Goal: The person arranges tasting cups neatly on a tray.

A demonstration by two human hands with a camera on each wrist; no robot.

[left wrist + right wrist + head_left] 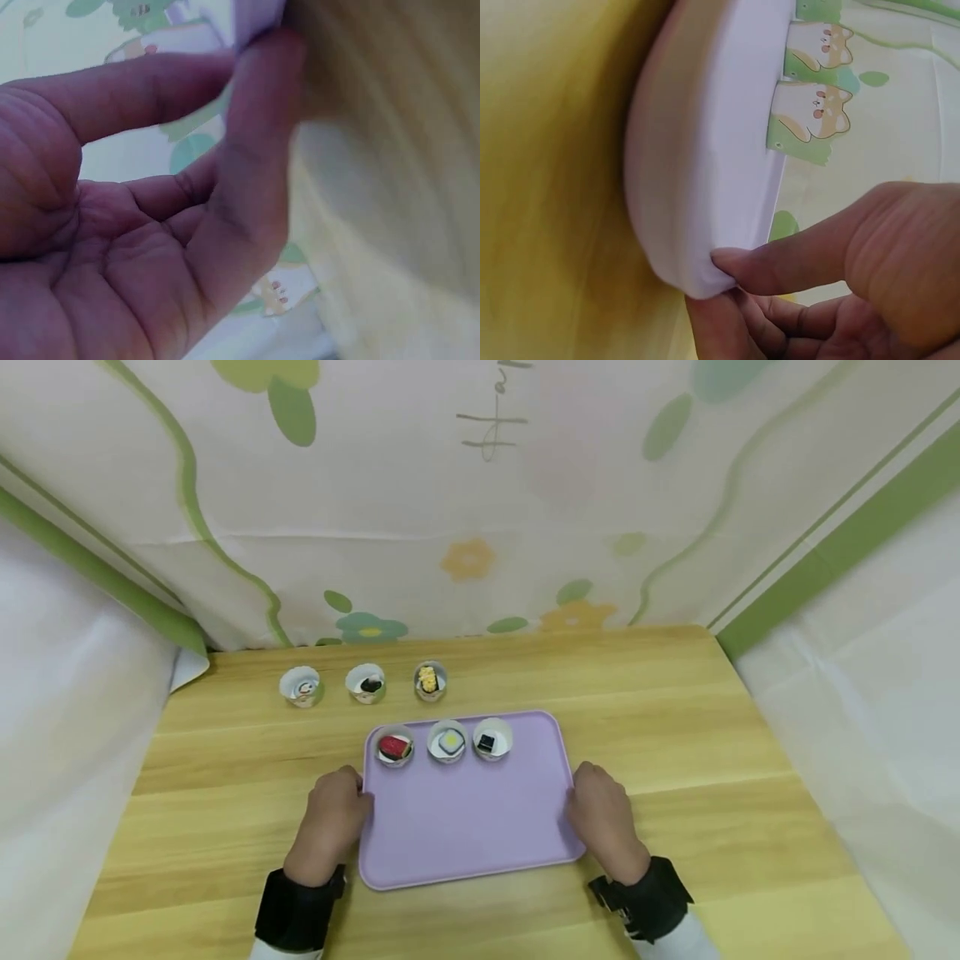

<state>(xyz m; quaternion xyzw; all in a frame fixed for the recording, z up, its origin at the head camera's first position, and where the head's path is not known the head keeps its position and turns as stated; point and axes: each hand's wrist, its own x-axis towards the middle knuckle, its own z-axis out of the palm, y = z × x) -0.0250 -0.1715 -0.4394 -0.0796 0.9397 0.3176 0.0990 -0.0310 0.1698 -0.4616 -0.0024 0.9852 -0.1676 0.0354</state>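
A lilac tray (472,827) lies between both hands, low over the wooden table. My left hand (333,814) pinches its left edge between thumb and fingers, seen close in the left wrist view. On the opposite side my right hand (606,817) grips the rim, the thumb (742,270) on the upper face and fingers beneath. Along the tray's far side stand three small paper cups: one with a red-topped sushi piece (394,747), one with a whitish piece with a yellow centre (451,742), one with a small black-wrapped piece (486,743).
Behind the tray, on the wooden table (675,735), three more paper cups stand in a row: one with a pale piece (303,690), one with a dark piece (370,684), one with a yellow-topped piece (428,680). A printed white cloth (420,502) hangs at the table's back edge.
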